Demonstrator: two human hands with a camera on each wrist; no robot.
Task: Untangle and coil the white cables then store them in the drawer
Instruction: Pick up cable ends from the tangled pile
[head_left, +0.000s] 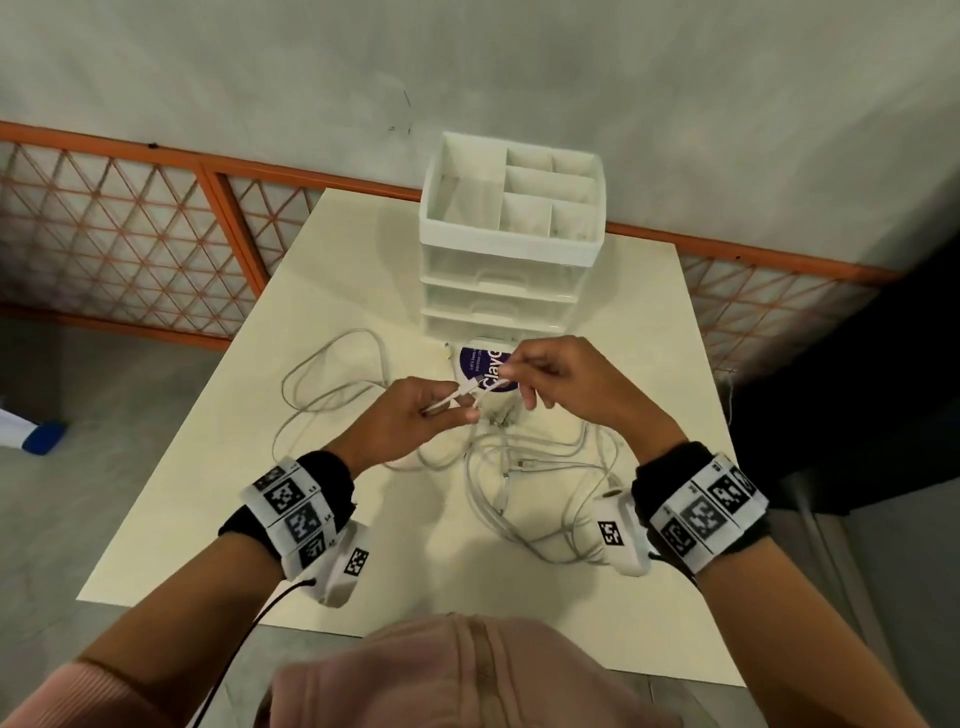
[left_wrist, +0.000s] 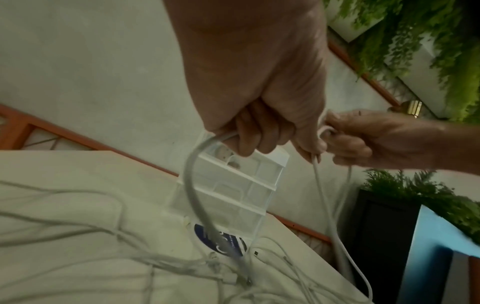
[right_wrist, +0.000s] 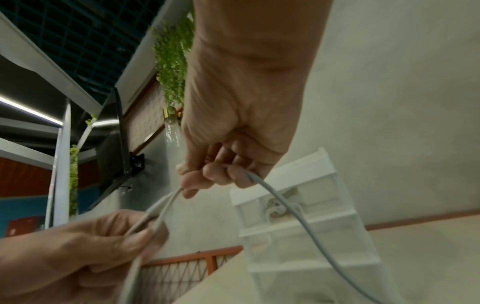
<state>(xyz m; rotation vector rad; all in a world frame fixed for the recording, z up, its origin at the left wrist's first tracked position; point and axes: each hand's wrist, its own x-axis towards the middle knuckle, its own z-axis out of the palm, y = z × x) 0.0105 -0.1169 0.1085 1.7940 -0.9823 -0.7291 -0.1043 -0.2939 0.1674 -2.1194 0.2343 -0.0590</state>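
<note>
Two hands pinch one white cable (head_left: 470, 388) running left-right between them, left hand (head_left: 415, 415) and right hand (head_left: 561, 379), tangle (head_left: 519, 467) lying nearer on the bench (head_left: 363, 249).

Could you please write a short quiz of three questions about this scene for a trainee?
1. True or false: both hands hold a white cable above the table.
2. Where is the drawer unit? A) at the far side of the table B) on the floor C) in the person's lap
3. Fill in: most of the cables lie in a ____ on the table, under the hands.

Key: 1. True: the left hand and right hand each pinch it. 2. A. 3. tangle.
</note>
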